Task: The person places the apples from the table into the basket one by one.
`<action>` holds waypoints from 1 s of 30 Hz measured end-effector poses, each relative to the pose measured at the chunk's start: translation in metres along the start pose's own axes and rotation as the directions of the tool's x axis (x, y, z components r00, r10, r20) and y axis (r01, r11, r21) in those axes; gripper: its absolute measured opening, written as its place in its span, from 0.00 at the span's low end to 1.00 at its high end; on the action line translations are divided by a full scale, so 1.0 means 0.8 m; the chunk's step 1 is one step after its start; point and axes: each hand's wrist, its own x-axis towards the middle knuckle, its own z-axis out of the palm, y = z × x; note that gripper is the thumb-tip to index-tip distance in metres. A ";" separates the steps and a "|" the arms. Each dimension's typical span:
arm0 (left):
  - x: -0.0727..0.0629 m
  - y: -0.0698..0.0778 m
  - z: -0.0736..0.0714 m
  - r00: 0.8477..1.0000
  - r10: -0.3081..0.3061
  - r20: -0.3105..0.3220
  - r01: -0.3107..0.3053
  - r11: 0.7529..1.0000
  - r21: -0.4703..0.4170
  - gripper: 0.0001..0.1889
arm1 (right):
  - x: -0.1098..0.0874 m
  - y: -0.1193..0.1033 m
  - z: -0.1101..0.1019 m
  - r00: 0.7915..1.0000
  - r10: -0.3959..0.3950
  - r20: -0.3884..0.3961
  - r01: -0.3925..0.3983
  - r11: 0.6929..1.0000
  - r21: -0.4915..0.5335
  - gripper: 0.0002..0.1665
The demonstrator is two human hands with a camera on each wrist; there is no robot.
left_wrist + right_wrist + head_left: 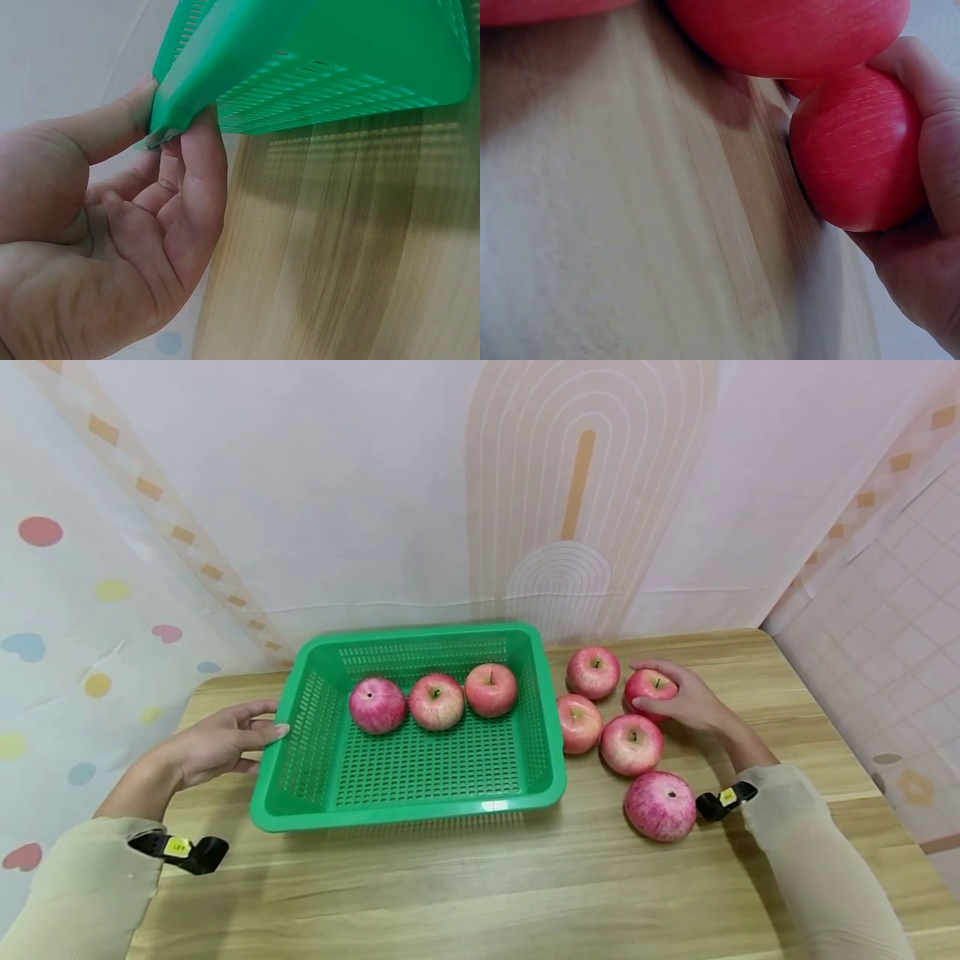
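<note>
A green plastic basket with slotted walls holds three apples in a row: a darker pinkish-purple apple, a streaked apple and a redder apple. My left hand pinches its left rim, thumb on top and fingers curled beneath, as the left wrist view shows. To the right of the basket, my right hand curls round a red apple, thumb on one side and fingers on the other. That apple sits low at the wood surface, close beside a neighbouring apple.
Near the basket's right wall lie an apple at the back and a paler apple. A dark pink apple lies nearer the front, by the right wrist camera. The wooden table meets a patterned wall covering behind.
</note>
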 end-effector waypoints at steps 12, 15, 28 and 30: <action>0.002 0.002 0.000 1.000 0.005 0.001 -0.005 1.000 -0.009 0.31 | 0.005 0.003 0.000 0.999 -0.006 -0.041 0.004 0.999 -0.046 0.29; 0.002 0.001 -0.001 1.000 0.005 0.002 -0.005 1.000 -0.015 0.29 | 0.005 0.002 -0.002 0.999 -0.005 -0.040 0.002 0.998 -0.056 0.29; 0.001 0.000 -0.001 1.000 0.002 0.007 -0.002 1.000 -0.008 0.29 | 0.000 -0.013 -0.020 0.999 0.006 -0.045 -0.011 0.996 -0.093 0.29; 0.001 0.000 -0.001 1.000 0.003 0.009 -0.003 1.000 -0.010 0.28 | -0.001 -0.016 -0.022 0.999 0.003 -0.042 -0.007 0.996 -0.091 0.29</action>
